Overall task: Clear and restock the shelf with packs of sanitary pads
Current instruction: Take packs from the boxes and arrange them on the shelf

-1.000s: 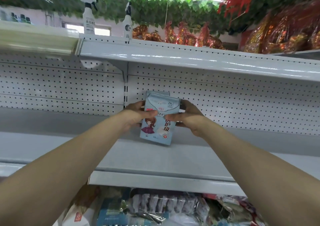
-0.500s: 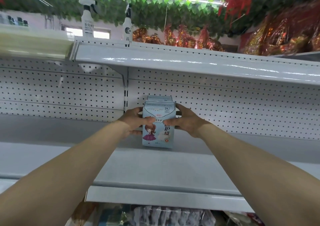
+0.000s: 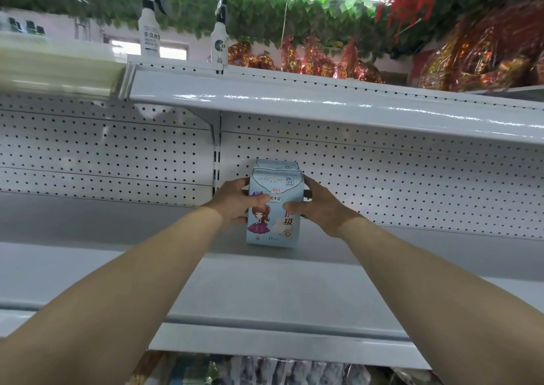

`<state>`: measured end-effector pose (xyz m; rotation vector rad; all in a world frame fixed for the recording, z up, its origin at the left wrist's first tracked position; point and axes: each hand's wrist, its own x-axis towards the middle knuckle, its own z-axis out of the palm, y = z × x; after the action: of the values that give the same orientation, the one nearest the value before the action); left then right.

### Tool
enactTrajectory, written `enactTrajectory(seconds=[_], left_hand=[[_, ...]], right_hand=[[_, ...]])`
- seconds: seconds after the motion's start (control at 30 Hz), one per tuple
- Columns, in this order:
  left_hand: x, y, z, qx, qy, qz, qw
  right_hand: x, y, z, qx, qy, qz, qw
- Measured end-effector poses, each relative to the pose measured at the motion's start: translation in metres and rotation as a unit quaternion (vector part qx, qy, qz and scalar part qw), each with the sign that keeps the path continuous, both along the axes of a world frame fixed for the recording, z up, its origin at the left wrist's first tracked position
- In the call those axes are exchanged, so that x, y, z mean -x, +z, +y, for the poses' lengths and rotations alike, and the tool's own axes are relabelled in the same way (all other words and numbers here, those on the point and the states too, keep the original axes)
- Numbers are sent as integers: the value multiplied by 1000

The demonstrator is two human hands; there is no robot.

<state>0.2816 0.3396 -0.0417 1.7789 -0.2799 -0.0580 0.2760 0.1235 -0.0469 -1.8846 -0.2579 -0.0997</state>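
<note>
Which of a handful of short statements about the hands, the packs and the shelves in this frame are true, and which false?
1. The left hand and the right hand both hold the front pack. True.
2. The front pack lies flat on the shelf. False: it stands upright on it.
3. A second pack stands right behind the front pack. True.
4. The spray bottle with the white trigger stands beside the packs. False: it stands on the upper shelf, above them.
</note>
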Motion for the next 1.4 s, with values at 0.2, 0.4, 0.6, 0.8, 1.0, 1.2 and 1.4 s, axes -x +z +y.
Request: enactTrajectory(seconds=[0.2,0.4,0.6,0.8,1.0,1.2,1.4], left_hand=[[-3,-5,-4,-4,28,-25,999],[3,-5,-7,-67,76,-74,992],[14,-2,-4,-123,93,-70,986],[27,3,0,-155,90,-53,982],[38,14,6,-159,99,-52,981],[57,29,8,-220,146,-136,955],[102,33,-10,-256,134,-223,931]], right_hand=[[4,-6,8,31,-90,-14,995],[15,-4,19,89,-173,-15,981],[26,-4,26,96,-217,31,971],[43,3,30,69,-240,49,967],[71,20,33,96,-261,45,959],[109,42,33,291,-258,1,921],[159,50,11,426,-270,-28,863]])
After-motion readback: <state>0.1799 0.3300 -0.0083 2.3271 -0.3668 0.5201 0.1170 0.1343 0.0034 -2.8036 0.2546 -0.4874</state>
